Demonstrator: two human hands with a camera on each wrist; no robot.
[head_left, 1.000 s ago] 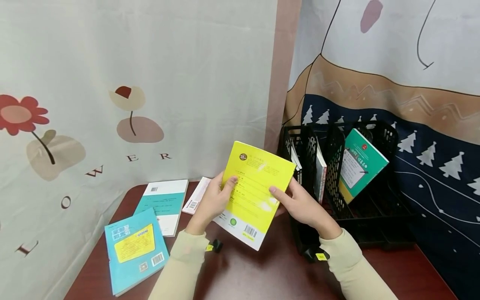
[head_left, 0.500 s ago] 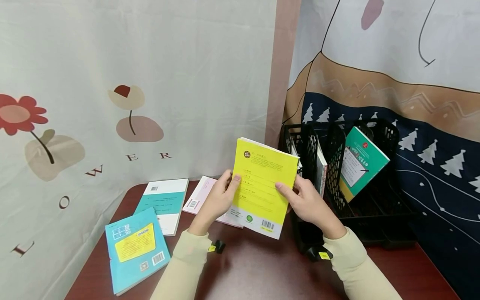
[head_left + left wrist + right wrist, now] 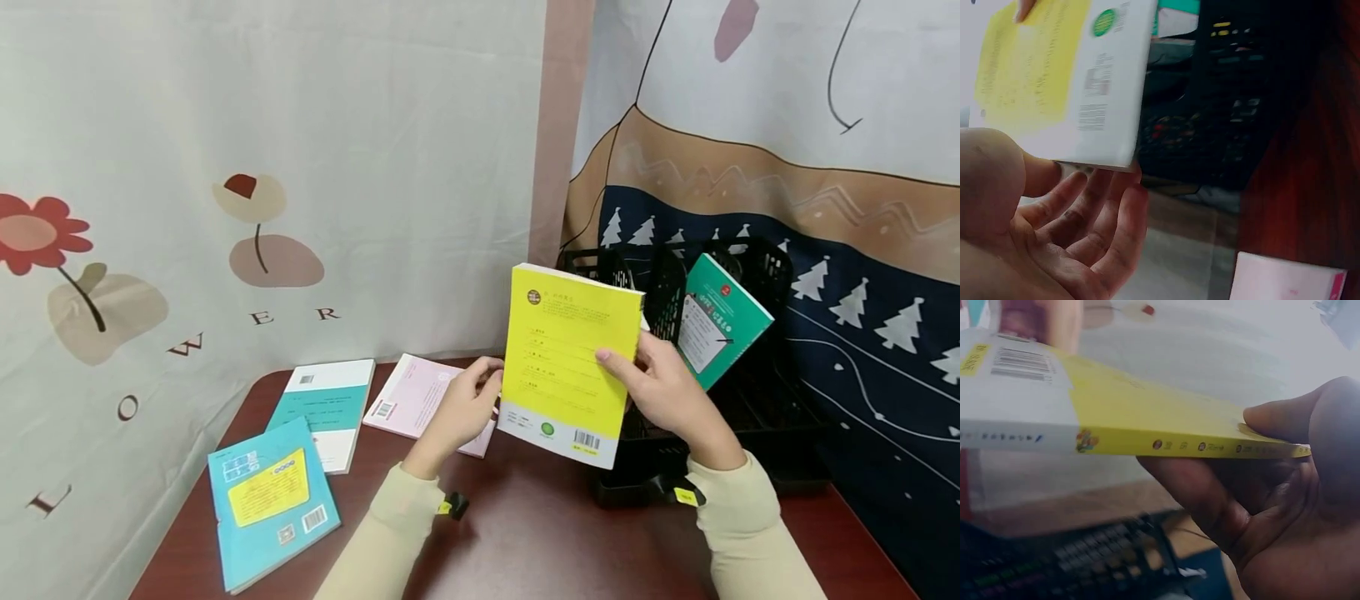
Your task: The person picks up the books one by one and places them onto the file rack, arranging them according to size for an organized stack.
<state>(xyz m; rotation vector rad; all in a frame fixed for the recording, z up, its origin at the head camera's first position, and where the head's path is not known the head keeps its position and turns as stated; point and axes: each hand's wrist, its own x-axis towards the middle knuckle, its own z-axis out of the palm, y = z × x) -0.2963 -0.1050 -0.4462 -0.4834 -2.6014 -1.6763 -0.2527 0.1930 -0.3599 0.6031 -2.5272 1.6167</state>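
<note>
I have the yellow book (image 3: 573,350) up in the air just right of the middle of the frame, its back cover facing me, barcode at the lower right corner. The right hand (image 3: 667,396) carries it: thumb pressed on the cover near the right edge, fingers behind, a firm pinch that my right wrist view confirms along the spine. The left hand (image 3: 465,408) sits at the book's left edge with its fingers loosely bent and gripping nothing; whether a fingertip brushes the cover I can't tell.

I read this step as bringing the book one-handed toward the black rack (image 3: 667,279) at the right of the frame, where a green book (image 3: 738,317) leans in a slot. Next, I'd judge, the right hand needs to take the book clear to the right, turn it edge-on to the dividers and lower it into a free slot. The yellow book covers the rack's left part, so I'd check there first. A pink book (image 3: 420,400), a white-and-teal book (image 3: 326,408) and a blue book (image 3: 270,504) lie on the surface (image 3: 555,542), left and lower left
</note>
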